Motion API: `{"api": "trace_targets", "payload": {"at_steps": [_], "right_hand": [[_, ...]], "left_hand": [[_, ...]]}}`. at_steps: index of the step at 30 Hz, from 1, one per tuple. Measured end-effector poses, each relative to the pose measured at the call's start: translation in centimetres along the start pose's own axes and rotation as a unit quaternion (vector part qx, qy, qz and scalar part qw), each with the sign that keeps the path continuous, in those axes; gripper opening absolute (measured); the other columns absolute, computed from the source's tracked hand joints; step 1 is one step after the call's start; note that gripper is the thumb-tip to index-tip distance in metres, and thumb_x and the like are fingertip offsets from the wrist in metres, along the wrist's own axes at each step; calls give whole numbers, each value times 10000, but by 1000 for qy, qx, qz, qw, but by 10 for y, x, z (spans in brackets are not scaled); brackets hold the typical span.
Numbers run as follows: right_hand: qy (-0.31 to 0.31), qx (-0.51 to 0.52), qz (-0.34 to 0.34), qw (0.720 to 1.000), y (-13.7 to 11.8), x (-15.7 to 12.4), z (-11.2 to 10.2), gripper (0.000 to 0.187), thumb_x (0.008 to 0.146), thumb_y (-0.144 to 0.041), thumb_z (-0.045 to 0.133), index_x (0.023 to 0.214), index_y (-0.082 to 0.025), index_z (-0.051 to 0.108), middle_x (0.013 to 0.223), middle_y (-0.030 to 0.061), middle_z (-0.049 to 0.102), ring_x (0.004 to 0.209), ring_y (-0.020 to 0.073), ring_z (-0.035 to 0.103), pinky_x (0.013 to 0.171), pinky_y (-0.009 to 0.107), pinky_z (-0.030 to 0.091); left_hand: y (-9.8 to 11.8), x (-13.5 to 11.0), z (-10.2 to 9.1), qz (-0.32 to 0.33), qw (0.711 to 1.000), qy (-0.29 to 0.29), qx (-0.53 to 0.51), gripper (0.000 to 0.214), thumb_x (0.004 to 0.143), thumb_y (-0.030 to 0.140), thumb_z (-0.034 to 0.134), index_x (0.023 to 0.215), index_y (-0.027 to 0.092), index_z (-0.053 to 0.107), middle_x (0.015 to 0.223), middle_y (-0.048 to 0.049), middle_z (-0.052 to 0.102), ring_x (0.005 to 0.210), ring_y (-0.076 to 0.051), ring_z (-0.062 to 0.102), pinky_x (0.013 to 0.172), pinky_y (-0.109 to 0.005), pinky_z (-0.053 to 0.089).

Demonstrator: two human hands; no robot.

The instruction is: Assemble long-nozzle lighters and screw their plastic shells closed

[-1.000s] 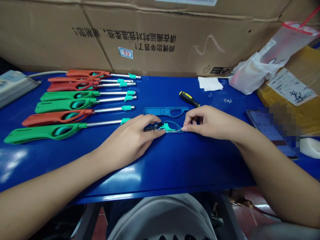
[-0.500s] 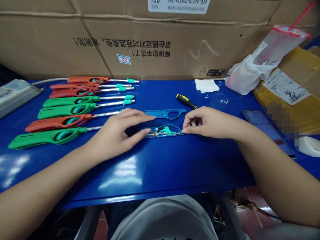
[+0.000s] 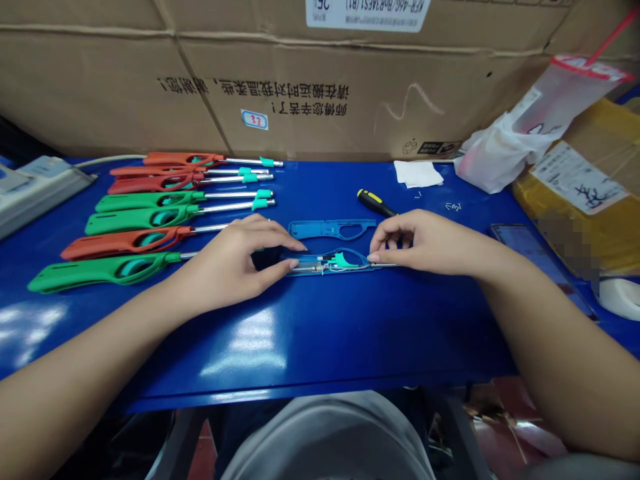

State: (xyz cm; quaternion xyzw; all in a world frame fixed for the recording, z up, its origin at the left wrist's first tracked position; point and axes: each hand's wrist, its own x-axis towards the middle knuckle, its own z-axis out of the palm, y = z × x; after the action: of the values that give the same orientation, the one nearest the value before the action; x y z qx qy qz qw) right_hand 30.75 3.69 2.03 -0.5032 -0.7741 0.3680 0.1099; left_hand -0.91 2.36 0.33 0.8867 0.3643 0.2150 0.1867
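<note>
- Lighters, assembled: seven, left of the shell; four orange lighters point(image 3: 115, 247), three green lighters point(image 3: 90, 275).
- Blue halves: two. The shell point(image 3: 360, 255), with a teal trigger point(image 3: 343, 260) and metal parts inside, lies on the table point(image 3: 350, 327) between the hands; the cover point(image 3: 313, 230) lies just behind it.
- Screwdriver point(image 3: 371, 198): one, behind and right of the shell. Small screws point(image 3: 453, 207): several, farther right; exact count cannot be told.
- Carton point(image 3: 300, 67), behind the shell: inverted print "师傅您辛苦了!请在搬运时对我温柔些,谢谢您!"; sticker point(image 3: 255, 119) "33"; label point(image 3: 367, 13) beginning "KFR-46G".
- Left hand point(image 3: 235, 260): thumb and forefinger spread, thumb at the shell's left end, hiding it and two lighter tips.
- Right hand point(image 3: 430, 243): thumb and forefinger closed together at the shell's right tip, beside a metal tube point(image 3: 386, 265); what is pinched cannot be told. Hand blocks the screwdriver's shaft.
- Right of the shell: one paper point(image 3: 419, 174), one cup point(image 3: 570, 87), one bag point(image 3: 493, 160), one parcel point(image 3: 595, 220).
- Far left of the shell: one power strip point(image 3: 45, 190).
</note>
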Motion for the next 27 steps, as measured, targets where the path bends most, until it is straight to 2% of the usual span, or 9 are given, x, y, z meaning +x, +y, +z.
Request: {"api": "trace_targets", "payload": {"at_steps": [3,5,6,9,12,16,19,23,27], "right_hand": [[123,-10,-32,992,5,2,0,252,865,-447,718,897,-204,778,781,27,701,667,166,572,637,320,433],[205,-63,-63,975,10,5,1,190,886,-341,693,965,-193,782,893,53,721,684,167,588,673,334,456],[226,-96,-78,966,13,6,2,181,887,-293,686,998,-187,782,960,69,725,699,171,600,697,345,472],[233,-165,-94,954,20,11,7,198,895,-226,676,1053,-172,780,1069,109,708,806,217,649,789,394,515],[215,-188,-66,956,23,14,12,206,915,-215,664,1082,-163,774,1099,122,680,925,264,675,861,431,530],[194,-196,-47,960,19,14,15,147,915,-195,669,1039,-171,744,1108,111,662,960,265,678,860,419,529],[203,-188,-47,960,17,14,16,75,902,-190,699,975,-187,714,1074,88,681,895,238,665,795,386,513],[255,-162,-60,951,15,14,16,88,867,-182,753,929,-200,693,905,33,699,704,179,593,672,334,451],[345,-160,-130,916,9,10,16,128,833,-160,776,875,-217,669,785,-1,682,637,160,556,654,321,435]], "left_hand": [[-2,0,0,-18,999,40,24,331,998,394,636,1234,202,768,1194,-87,758,1126,-260,684,1034,-417,520],[-4,0,1,-21,996,62,65,403,1014,405,598,1309,166,733,1263,-122,748,1206,-309,661,1085,-489,499],[-7,0,2,-19,994,64,85,422,1023,400,576,1335,155,721,1289,-134,745,1235,-331,652,1100,-525,487],[-14,0,6,-16,992,54,111,421,1038,372,538,1362,169,716,1330,-138,745,1277,-351,649,1114,-579,474],[-22,0,10,-10,993,46,104,400,1037,363,534,1337,199,742,1350,-125,745,1278,-348,656,1106,-593,490],[-29,2,11,-5,995,40,96,356,1032,363,539,1247,235,793,1280,-90,784,1226,-337,673,1058,-583,531],[-28,4,9,3,994,48,95,328,1018,375,578,1203,228,805,1216,-96,804,1174,-323,702,1043,-550,544],[-20,4,6,0,993,89,82,308,1008,404,612,1170,208,784,1144,-91,811,1096,-293,738,1026,-472,563],[-7,2,2,-64,983,158,63,454,1007,467,631,1384,220,679,1184,-73,790,1108,-272,745,1008,-403,582]]}}
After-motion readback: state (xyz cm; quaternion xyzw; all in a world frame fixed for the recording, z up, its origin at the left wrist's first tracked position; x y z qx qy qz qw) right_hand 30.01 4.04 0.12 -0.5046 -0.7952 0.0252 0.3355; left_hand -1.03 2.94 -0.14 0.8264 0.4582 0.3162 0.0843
